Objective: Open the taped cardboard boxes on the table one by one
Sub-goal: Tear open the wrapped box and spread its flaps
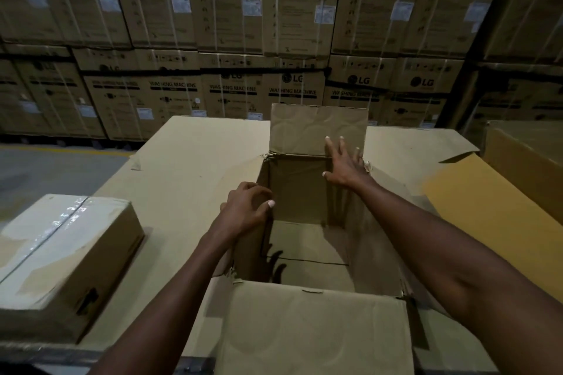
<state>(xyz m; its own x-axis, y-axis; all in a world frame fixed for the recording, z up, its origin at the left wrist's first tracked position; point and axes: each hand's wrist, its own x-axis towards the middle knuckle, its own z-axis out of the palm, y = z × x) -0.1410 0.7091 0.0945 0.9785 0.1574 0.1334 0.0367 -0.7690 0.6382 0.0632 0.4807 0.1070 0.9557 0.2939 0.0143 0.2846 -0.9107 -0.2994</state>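
Note:
An open cardboard box stands in the middle of the table, empty inside. Its far flap stands upright and its near flap folds out toward me. My left hand grips the top edge of the box's left wall, fingers curled over it. My right hand is spread flat, fingertips on the lower right of the far flap near the box's far right corner. A second box, shut and sealed with clear tape along its top seam, lies at the table's left edge.
The table is covered with flat cardboard sheets. An orange-brown cardboard piece lies to the right, with another box beyond it. Stacked washing machine cartons form a wall behind the table. Grey floor shows at far left.

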